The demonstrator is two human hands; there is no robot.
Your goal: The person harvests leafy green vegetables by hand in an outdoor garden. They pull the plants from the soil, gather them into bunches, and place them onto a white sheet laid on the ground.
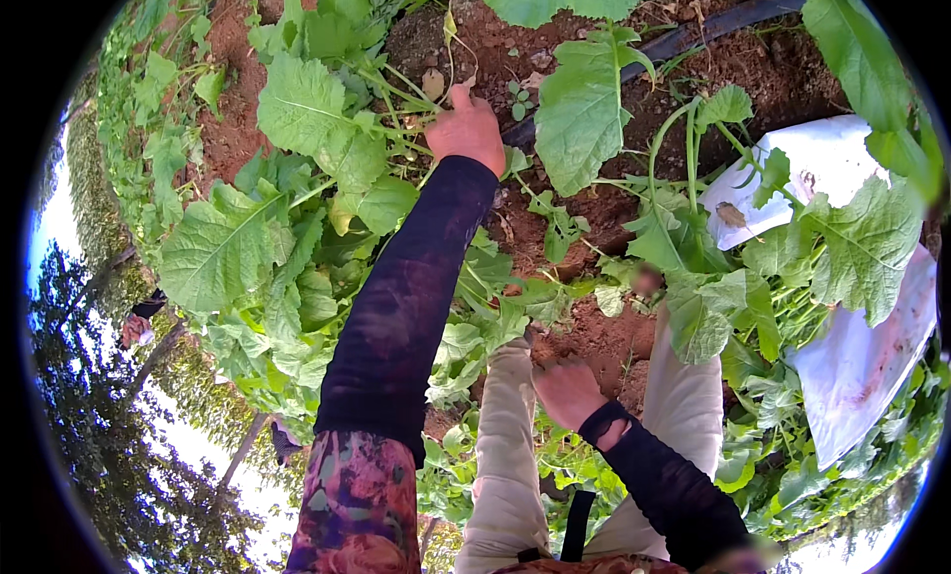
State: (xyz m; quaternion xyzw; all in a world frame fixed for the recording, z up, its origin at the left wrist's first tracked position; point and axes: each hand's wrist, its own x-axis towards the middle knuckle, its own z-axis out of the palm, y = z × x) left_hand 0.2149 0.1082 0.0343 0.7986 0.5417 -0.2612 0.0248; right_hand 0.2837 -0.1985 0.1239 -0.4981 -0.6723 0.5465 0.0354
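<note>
My left hand [466, 130] stretches forward to the base of a broad-leaved green plant [315, 118]. Its fingers are closed on a thin, withered leaf stalk [453, 54] with a yellowed tip; the fingertips are partly hidden. Green stems fan out beside that hand, close to the red-brown soil. Low between my knees is my right hand [569, 392], its fingers curled inward beside my left trouser leg [507, 425]. Whatever those fingers may hold is hidden from view.
White plastic sheeting [817, 153] lies among leaves at the right, with another white piece [872, 351] below it. A black hose [718, 29] crosses the soil at the upper right. Leafy plants crowd both sides, and trees [109, 416] stand at the far left.
</note>
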